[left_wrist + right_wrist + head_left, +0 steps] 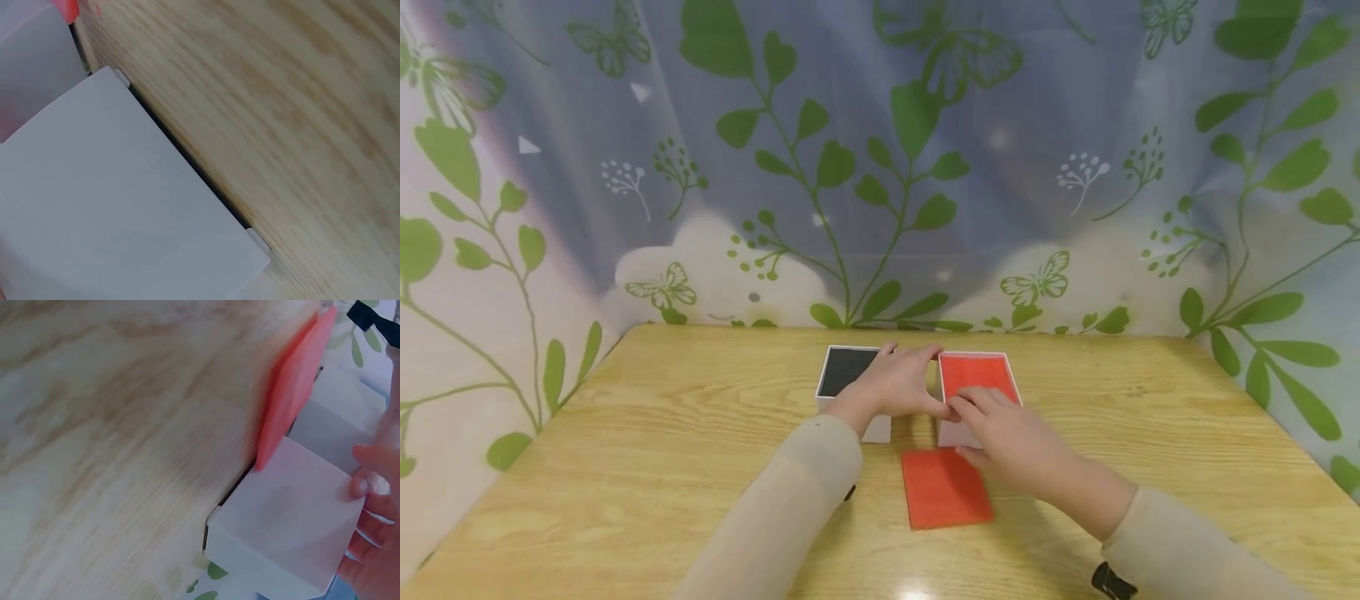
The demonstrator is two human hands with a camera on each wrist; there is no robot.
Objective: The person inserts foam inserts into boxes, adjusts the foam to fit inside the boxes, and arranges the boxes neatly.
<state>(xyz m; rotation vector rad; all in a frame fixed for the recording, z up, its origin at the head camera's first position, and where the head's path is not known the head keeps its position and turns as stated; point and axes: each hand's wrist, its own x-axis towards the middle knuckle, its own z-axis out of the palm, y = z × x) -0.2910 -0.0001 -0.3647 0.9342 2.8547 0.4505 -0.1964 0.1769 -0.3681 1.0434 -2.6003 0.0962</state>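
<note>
A white open box (957, 435) with a red, sheet-like fill (973, 373) stands right of centre in the head view. My left hand (895, 379) reaches over a second white box (877, 429) with a black inside. Its spread thumb and fingers hold the near and far left corners of the red-filled box. My right hand (1000, 429) lies at that box's near rim, fingers bent over it in the right wrist view; I cannot tell whether they pinch anything. A flat red square (947, 490) lies on the table before the box, below the right thumb.
Both boxes stand side by side on a wood-grain table (700, 467), a narrow gap between them. Behind it hangs a curtain (1037, 150) printed with leaves and butterflies. The black-lined box's white front wall (125, 187) fills much of the left wrist view.
</note>
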